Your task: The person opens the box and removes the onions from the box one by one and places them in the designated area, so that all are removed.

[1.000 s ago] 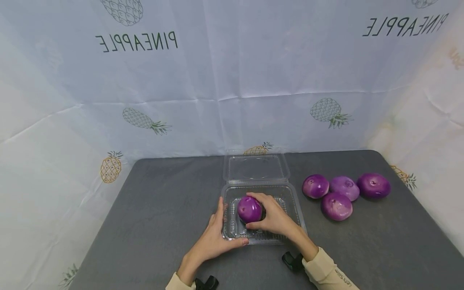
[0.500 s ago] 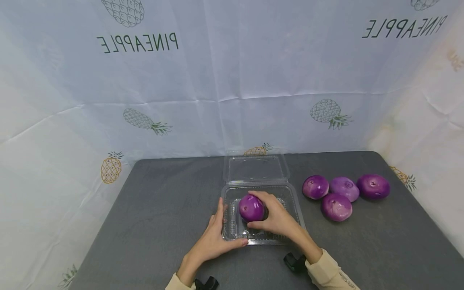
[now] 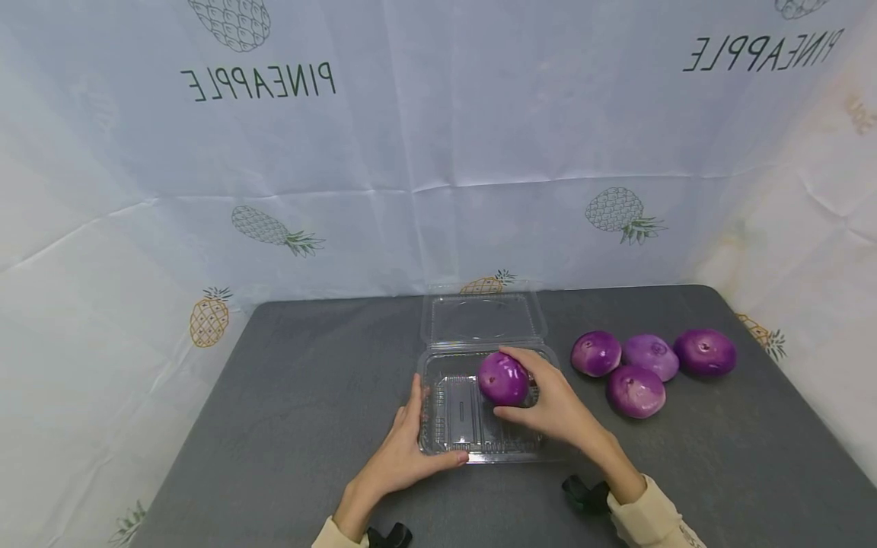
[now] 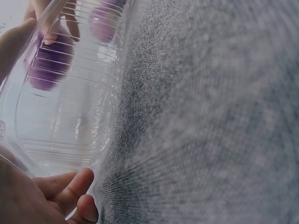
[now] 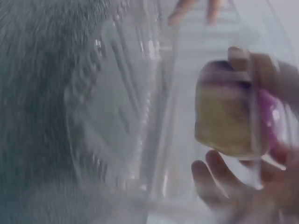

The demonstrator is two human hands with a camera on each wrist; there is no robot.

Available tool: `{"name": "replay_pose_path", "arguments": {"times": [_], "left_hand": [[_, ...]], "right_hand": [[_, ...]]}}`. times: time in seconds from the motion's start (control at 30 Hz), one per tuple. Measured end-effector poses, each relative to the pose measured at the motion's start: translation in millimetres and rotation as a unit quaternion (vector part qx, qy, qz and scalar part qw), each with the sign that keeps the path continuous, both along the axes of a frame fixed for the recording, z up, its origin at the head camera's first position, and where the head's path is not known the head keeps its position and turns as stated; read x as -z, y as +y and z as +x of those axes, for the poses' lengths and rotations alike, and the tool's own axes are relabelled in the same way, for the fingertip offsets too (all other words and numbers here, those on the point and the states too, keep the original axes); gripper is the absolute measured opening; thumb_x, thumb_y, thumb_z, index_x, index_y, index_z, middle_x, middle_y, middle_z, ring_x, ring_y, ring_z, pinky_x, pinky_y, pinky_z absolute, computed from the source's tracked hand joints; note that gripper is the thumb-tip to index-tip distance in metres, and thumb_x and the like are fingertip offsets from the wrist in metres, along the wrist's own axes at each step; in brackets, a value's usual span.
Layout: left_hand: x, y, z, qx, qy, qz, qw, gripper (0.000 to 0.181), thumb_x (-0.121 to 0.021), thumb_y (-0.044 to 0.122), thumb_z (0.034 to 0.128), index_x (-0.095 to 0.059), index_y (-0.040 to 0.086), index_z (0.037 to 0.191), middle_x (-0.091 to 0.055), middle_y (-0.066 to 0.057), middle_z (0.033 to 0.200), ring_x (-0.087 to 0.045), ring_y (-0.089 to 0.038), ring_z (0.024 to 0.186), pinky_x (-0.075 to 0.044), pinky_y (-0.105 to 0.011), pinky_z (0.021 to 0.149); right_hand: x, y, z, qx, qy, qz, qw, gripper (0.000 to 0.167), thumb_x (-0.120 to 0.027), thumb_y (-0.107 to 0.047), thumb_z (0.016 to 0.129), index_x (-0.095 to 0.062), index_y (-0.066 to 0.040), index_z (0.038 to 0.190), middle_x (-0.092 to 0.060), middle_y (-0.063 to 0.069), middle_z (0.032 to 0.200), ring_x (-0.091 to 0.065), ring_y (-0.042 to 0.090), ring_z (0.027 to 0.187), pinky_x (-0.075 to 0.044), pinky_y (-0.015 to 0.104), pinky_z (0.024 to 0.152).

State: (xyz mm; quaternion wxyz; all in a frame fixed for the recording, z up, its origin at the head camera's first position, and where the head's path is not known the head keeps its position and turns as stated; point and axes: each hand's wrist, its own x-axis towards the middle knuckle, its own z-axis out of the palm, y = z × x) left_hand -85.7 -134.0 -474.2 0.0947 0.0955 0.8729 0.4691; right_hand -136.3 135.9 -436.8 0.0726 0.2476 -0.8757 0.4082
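My right hand point(image 3: 551, 403) grips a shiny red onion point(image 3: 503, 378) between thumb and fingers, over the right part of a clear plastic clamshell container point(image 3: 452, 449). In the right wrist view, the underside of this onion point(image 5: 224, 116) shows a yellowish patch. Whether it touches the container's floor I cannot tell. My left hand point(image 3: 400, 455) rests against the container's near left corner, with straight fingers along its left side and the thumb along the front rim. The left wrist view shows fingertips point(image 4: 77, 184) of that hand beside the clear wall.
Several more red onions point(image 3: 637, 390) lie grouped on the grey table point(image 3: 329, 380) to the right of the container. The container's hinged lid point(image 3: 483, 316) is folded back toward a white pineapple-print cloth point(image 3: 425, 152) behind the table.
My right hand has carried the red onion from the left-middle of the container toward its right and rear, uncovering the ribbed floor. The left hand and the other onions stay put.
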Motion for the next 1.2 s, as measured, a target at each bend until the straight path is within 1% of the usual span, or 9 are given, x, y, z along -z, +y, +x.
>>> {"name": "replay_pose_path", "arguments": {"times": [0.1,0.23,0.33,0.53,0.7,0.8,1.0,1.13,1.2], "left_hand": [[0.5,-0.4,0.3,-0.001,0.001,0.001,1.0000,0.138,-0.088,0.053,0.0735,0.008,0.016,0.165,-0.029,-0.016,0.168,-0.048,-0.035,0.136,-0.042,-0.060,0.109],[1.1,-0.7,0.3,-0.002,0.001,0.000,1.0000,0.138,-0.088,0.053,0.0735,0.008,0.016,0.165,-0.029,-0.015,0.168,-0.049,-0.034,0.135,-0.042,-0.059,0.109],[1.2,-0.7,0.7,-0.002,0.001,-0.001,1.0000,0.138,-0.088,0.054,0.0736,0.008,0.018,0.165,-0.029,-0.014,0.168,-0.048,-0.034,0.135,-0.042,-0.059,0.109],[0.8,-1.0,1.6,0.001,-0.001,-0.003,1.0000,0.137,-0.087,0.054,0.0744,0.010,0.018,0.165,-0.028,-0.014,0.168,-0.048,-0.035,0.136,-0.042,-0.061,0.108],[0.7,-1.1,1.8,-0.001,-0.002,-0.004,1.0000,0.137,-0.087,0.055,0.0742,0.009,0.018,0.165,-0.027,-0.013,0.169,-0.048,-0.033,0.136,-0.043,-0.062,0.107],[0.9,-1.3,1.8,-0.002,-0.004,-0.005,1.0000,0.137,-0.087,0.055,0.0742,0.010,0.020,0.165,-0.027,-0.013,0.169,-0.048,-0.033,0.136,-0.043,-0.062,0.106],[1.4,-1.0,1.0,0.000,-0.006,-0.003,1.0000,0.137,-0.086,0.055,0.0747,0.011,0.021,0.165,-0.027,-0.012,0.169,-0.048,-0.033,0.137,-0.043,-0.063,0.106],[0.5,-0.3,0.3,-0.001,-0.004,-0.003,1.0000,0.138,-0.087,0.055,0.0738,0.010,0.019,0.165,-0.028,-0.012,0.169,-0.048,-0.031,0.135,-0.042,-0.060,0.107],[0.0,0.0,-0.1,-0.001,-0.004,-0.003,1.0000,0.138,-0.087,0.055,0.0736,0.010,0.020,0.165,-0.028,-0.012,0.169,-0.047,-0.030,0.135,-0.042,-0.060,0.108]], "right_hand": [[-4.2,8.5,1.6,0.007,0.004,-0.001,1.0000,0.088,-0.095,-0.015,0.069,-0.052,-0.006,0.146,-0.061,0.018,0.140,-0.065,0.037,0.120,-0.057,0.053,0.093],[-9.5,19.1,4.3,0.022,0.003,0.007,0.9997,0.088,-0.094,-0.014,0.069,-0.052,-0.007,0.146,-0.060,0.015,0.140,-0.067,0.030,0.116,-0.059,0.042,0.088],[-12.8,25.9,6.0,0.033,0.012,0.012,0.9993,0.088,-0.095,-0.015,0.069,-0.052,-0.008,0.146,-0.061,0.014,0.139,-0.067,0.027,0.115,-0.058,0.038,0.087],[-18.2,37.5,8.9,0.045,0.038,0.011,0.9982,0.088,-0.096,-0.015,0.068,-0.053,-0.007,0.144,-0.063,0.013,0.137,-0.065,0.027,0.116,-0.059,0.036,0.087],[-22.2,48.8,13.3,0.065,0.035,0.020,0.9971,0.088,-0.095,-0.020,0.070,-0.052,-0.011,0.146,-0.063,0.013,0.139,-0.065,0.029,0.118,-0.058,0.038,0.089],[-24.6,56.6,16.3,0.078,0.035,0.030,0.9959,0.090,-0.096,-0.022,0.070,-0.052,-0.014,0.148,-0.062,0.012,0.139,-0.064,0.021,0.117,-0.057,0.030,0.089],[-27.7,72.0,21.5,0.102,0.059,0.032,0.9925,0.091,-0.097,-0.020,0.067,-0.053,-0.016,0.147,-0.063,0.012,0.137,-0.061,0.012,0.114,-0.049,0.012,0.088],[-29.3,83.1,24.4,0.115,0.069,0.026,0.9906,0.091,-0.097,-0.017,0.066,-0.054,-0.015,0.146,-0.062,0.013,0.137,-0.048,-0.012,0.114,-0.040,0.003,0.088],[-30.1,88.5,25.5,0.116,0.074,0.018,0.9903,0.091,-0.097,-0.015,0.066,-0.054,-0.013,0.146,-0.062,0.014,0.136,-0.044,-0.018,0.111,-0.038,0.001,0.087]]}}
